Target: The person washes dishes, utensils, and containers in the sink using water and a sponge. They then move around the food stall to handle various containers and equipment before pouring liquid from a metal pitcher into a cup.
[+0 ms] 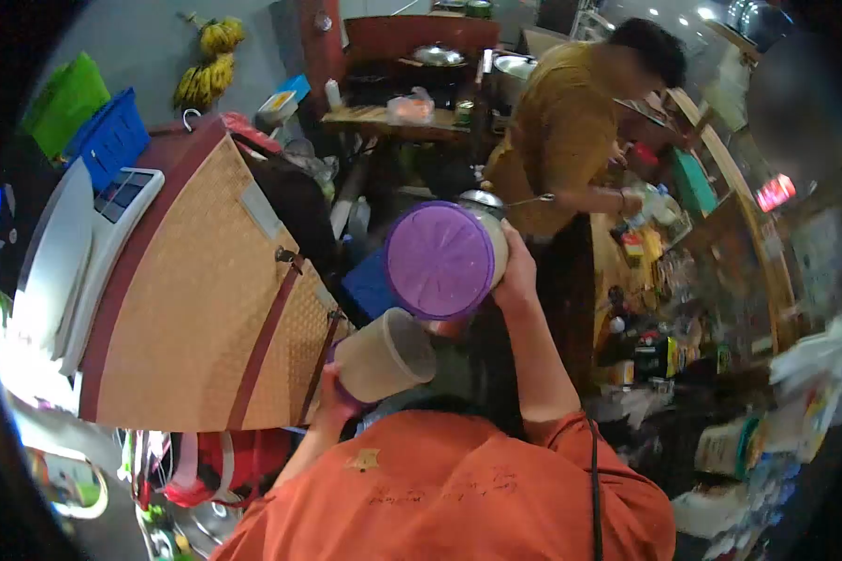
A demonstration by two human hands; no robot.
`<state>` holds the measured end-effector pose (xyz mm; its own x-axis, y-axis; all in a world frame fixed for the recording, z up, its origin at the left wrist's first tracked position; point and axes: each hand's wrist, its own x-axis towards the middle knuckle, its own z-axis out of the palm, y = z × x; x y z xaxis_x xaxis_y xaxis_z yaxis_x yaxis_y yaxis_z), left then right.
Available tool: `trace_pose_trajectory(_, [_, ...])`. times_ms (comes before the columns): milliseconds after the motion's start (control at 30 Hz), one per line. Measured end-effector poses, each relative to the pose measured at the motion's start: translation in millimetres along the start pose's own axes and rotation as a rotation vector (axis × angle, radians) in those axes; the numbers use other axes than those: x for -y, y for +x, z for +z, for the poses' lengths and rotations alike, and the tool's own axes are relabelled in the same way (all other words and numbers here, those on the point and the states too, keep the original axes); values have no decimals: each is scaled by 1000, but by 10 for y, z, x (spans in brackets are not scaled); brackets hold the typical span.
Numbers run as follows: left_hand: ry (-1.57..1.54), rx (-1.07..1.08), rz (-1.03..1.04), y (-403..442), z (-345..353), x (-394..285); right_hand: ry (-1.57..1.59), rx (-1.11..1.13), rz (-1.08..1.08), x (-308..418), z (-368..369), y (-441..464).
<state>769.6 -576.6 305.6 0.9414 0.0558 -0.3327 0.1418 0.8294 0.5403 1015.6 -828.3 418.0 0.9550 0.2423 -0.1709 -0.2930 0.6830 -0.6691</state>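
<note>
Purple-lidded container (440,260) is grasped by the right hand (516,273); translucent container (376,359) is held by the left hand (335,400).

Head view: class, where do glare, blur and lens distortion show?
Head view: glare bleaches the far left edge; head view: the lens bows the scene, with dark corners; head view: pale plastic at right smears, while the purple disc looks fairly crisp.

On my remote feed I have a cabinet (192,309) at left with a scale (112,257) and a basket (109,138) on it, 2 banana bunches (206,82) hanging beyond, a far bench (370,116) ahead carrying a bag (412,108), and, rightward, a person (557,122) beside a side bench (610,280) with packets (633,245) on it.
</note>
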Motion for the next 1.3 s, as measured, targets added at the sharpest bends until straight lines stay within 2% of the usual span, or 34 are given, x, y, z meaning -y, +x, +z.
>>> trace_pose_trajectory(67, [2, 96, -11, 300, 85, -47, -14, 24, 7, 27, 81, 332])
trace_pose_trajectory(167, [-55, 107, 15, 770, -176, -58, -88, -72, -43, 22, 170, 725])
trace_pose_trajectory(267, [-95, 145, 90, 1250, -474, -76, -33, 69, -2, 105, 297, 1074])
trace_pose_trajectory(300, [-107, 142, 101, 1311, -368, -128, -44, 78, 5, 120, 318, 1205])
trace_pose_trajectory(367, [-61, 97, 103, 1321, -64, -279, 28, 116, 4, 118, 332, 1446])
trace_pose_trajectory(433, [-92, 66, 95, 1527, -265, -240, 42, 184, 14, 163, 491, 1576])
trace_pose_trajectory(500, [-117, 33, 84, 1661, -395, -223, -4, 77, 50, 196, 577, 1745])
trace_pose_trajectory(533, [-82, 18, 84, 1712, -397, -232, 80, 160, 86, 166, 569, 1889])
trace_pose_trajectory(667, [-61, -104, 129, 1848, -97, -281, 75, 271, 101, 202, 737, 2244])
trace_pose_trajectory(767, [-135, -88, 146, 2160, -349, -134, 14, 285, 74, 237, 825, 2558])
trace_pose_trajectory(833, [-133, -84, 168, 2175, -55, -232, 51, 348, 157, 312, 890, 2729])
trace_pose_trajectory(900, [-133, -74, 184, 2306, 57, -241, -15, 369, 79, 395, 954, 2879])
trace_pose_trajectory(933, [-148, -74, 208, 2386, -13, -231, -136, 388, -65, 452, 1009, 2857])
trace_pose_trajectory(967, [-159, -73, 225, 2472, -67, -179, -141, 388, -60, 467, 964, 2990])
trace_pose_trajectory(1033, [-172, -84, 291, 2598, 130, -167, 59, 315, 183, 484, 886, 3301])
trace_pose_trajectory(1067, [-183, -97, 299, 2624, 246, -207, 23, 389, 122, 480, 839, 3348])
trace_pose_trajectory(1167, [-197, -174, 308, 2727, 355, -246, -110, 396, -5, 567, 833, 3377])
trace_pose_trajectory(1200, [-187, -128, 308, 2735, 492, -301, 137, 455, 223, 526, 718, 3594])
trace_pose_trajectory(1233, [-177, -80, 310, 2755, 590, -342, 136, 451, 227, 543, 717, 3594])
trace_pose_trajectory(1300, [-137, -113, 346, 2813, 681, -383, 94, 350, 159, 579, 744, 3593])
